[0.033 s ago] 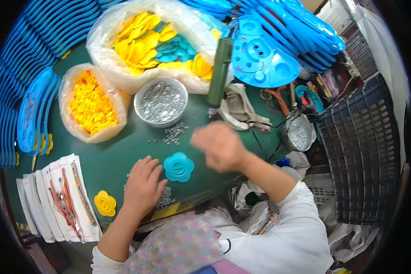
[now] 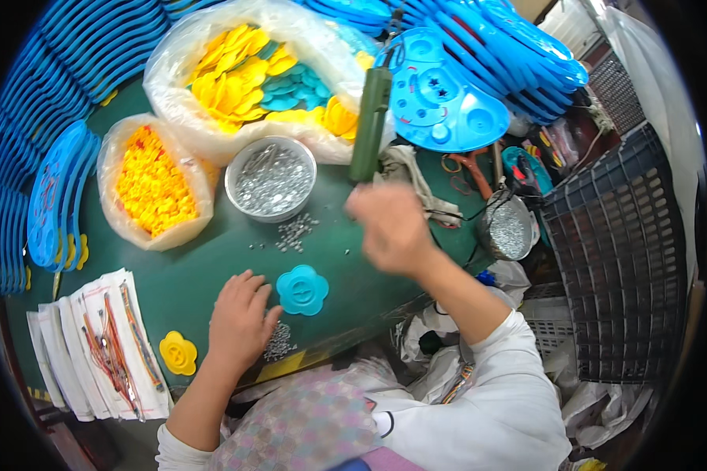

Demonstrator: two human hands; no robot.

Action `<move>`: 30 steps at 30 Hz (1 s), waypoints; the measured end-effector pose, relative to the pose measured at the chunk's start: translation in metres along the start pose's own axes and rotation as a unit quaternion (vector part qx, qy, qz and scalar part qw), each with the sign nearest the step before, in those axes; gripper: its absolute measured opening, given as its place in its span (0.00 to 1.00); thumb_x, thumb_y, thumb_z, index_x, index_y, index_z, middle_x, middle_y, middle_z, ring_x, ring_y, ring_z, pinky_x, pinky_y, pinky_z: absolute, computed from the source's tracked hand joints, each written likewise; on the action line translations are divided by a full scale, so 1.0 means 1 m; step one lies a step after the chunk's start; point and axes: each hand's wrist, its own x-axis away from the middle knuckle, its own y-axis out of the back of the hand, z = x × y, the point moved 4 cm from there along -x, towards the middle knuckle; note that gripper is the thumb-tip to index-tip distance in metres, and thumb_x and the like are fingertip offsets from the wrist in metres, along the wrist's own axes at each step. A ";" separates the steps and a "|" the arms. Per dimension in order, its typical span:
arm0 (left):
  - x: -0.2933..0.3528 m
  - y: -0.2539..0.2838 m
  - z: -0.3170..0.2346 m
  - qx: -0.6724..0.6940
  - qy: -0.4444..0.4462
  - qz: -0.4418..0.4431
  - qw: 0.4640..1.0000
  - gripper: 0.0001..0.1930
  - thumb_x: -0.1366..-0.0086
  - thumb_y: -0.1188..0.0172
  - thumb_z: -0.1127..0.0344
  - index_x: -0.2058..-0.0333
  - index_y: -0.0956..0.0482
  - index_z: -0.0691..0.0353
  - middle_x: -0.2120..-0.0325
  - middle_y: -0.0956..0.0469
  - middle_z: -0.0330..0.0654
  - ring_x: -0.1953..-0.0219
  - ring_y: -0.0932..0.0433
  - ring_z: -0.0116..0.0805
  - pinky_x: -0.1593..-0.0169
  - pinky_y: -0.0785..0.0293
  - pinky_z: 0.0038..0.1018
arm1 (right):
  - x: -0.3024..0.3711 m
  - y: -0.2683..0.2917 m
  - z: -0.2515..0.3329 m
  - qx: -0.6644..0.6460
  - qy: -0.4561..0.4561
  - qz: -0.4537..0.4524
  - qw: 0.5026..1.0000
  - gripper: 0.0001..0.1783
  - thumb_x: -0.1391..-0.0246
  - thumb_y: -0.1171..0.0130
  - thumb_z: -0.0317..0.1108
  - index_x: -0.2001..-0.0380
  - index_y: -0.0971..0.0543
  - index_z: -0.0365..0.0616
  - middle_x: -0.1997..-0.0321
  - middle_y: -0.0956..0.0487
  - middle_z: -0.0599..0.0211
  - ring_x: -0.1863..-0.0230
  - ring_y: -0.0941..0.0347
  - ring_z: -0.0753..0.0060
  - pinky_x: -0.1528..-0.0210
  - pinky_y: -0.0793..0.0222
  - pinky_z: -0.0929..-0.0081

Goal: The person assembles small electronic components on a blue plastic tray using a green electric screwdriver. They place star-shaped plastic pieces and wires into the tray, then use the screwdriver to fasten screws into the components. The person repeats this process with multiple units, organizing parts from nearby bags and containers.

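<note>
left hand [image 2: 239, 322]: flat on the green surface [image 2: 212, 275], fingers spread and empty, just left of the flower piece; heel sits beside a small heap of screws [image 2: 277, 343], likely kept there for quick picking.
right hand [image 2: 391, 228]: raised mid-surface and motion-blurred; cannot tell whether its fingers are closed or gripping anything.
flower piece [image 2: 302, 289]: turquoise moulded plastic, five rounded lobes, lying flat near the front edge between both hands.
driver [image 2: 371, 124]: dark green cylinder hanging upright just above the right hand, in easy reach.
screw bowl [image 2: 271, 179]: round metal bowl of small shiny screws; a few spilled next to it.
bags: clear plastic, one [image 2: 155, 184] with small yellow parts, a larger one [image 2: 251, 78] with yellow and turquoise flowers, open toward the person.
blue panels [image 2: 448, 102]: glossy plastic, stacked around the rim.
yellow flower [image 2: 178, 352]: lying flat at the front left.
</note>
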 end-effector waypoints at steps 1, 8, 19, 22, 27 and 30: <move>-0.003 -0.005 0.006 -0.022 0.012 0.000 1.000 0.15 0.41 0.31 0.68 0.56 0.20 0.66 0.54 0.21 0.49 0.46 0.22 0.54 0.38 0.27 0.49 | -0.006 0.015 -0.033 0.105 -0.052 -0.016 0.993 0.28 0.56 0.36 0.27 0.46 0.20 0.43 0.42 0.21 0.61 0.43 0.25 0.55 0.37 0.33 0.53; -0.026 0.012 -0.022 0.083 -0.024 -0.026 0.996 0.15 0.42 0.31 0.73 0.56 0.19 0.65 0.56 0.21 0.49 0.50 0.22 0.54 0.47 0.25 0.45 | 0.023 0.074 -0.158 0.395 -0.102 0.107 0.907 0.09 0.51 0.39 0.30 0.63 0.22 0.48 0.64 0.25 0.68 0.56 0.26 0.61 0.54 0.30 0.64; -0.096 -0.047 -0.110 0.763 0.168 0.102 0.616 0.34 0.26 0.41 0.59 0.29 0.45 0.63 0.37 0.29 0.47 0.39 0.24 0.40 0.39 0.25 0.37 | 0.014 0.111 0.091 0.071 -0.100 0.062 0.990 0.12 0.50 0.34 0.34 0.64 0.23 0.42 0.64 0.25 0.61 0.68 0.24 0.60 0.74 0.28 0.67; -0.082 -0.035 -0.087 0.721 0.223 0.054 0.654 0.35 0.32 0.37 0.61 0.31 0.40 0.64 0.39 0.27 0.49 0.40 0.23 0.42 0.38 0.24 0.38 | 0.018 0.100 0.122 -0.062 -0.110 0.045 0.991 0.28 0.51 0.26 0.47 0.52 0.20 0.40 0.52 0.21 0.57 0.55 0.22 0.55 0.56 0.25 0.63; -0.020 0.052 0.011 0.651 0.304 0.029 0.695 0.42 0.42 0.34 0.50 0.34 0.35 0.69 0.44 0.22 0.54 0.47 0.18 0.46 0.41 0.20 0.41 | 0.011 0.113 0.054 0.102 -0.175 -0.107 0.973 0.35 0.47 0.27 0.43 0.41 0.26 0.36 0.42 0.24 0.48 0.41 0.29 0.47 0.39 0.33 0.54; 0.036 0.096 0.058 0.639 0.339 -0.049 0.689 0.46 0.41 0.36 0.46 0.31 0.39 0.66 0.39 0.26 0.57 0.43 0.21 0.53 0.39 0.22 0.48 | -0.010 0.062 0.021 -0.281 -0.364 0.012 0.888 0.31 0.41 0.30 0.38 0.40 0.27 0.35 0.43 0.21 0.52 0.48 0.21 0.61 0.45 0.24 0.65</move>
